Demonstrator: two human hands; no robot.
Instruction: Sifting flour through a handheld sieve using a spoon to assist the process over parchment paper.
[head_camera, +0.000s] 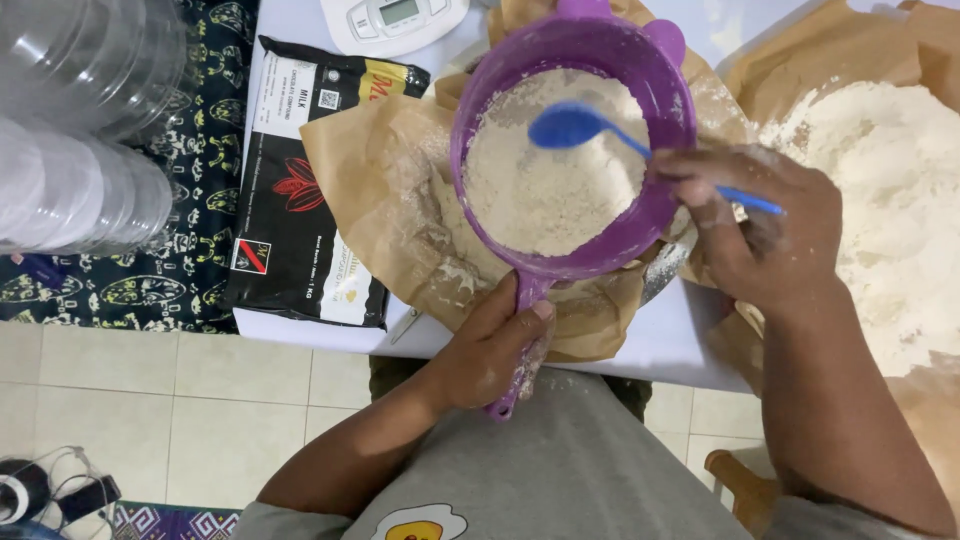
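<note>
I have my left hand clenched on the handle of the purple sieve above the brown paper, my right hand gripping the blue spoon over its flour, so stirring comes next, I judge.

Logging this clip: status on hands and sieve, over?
Left hand gripping purple sieve handle. Right hand holding blue spoon over the flour inside. Brown paper beneath; nothing blocking.
</note>
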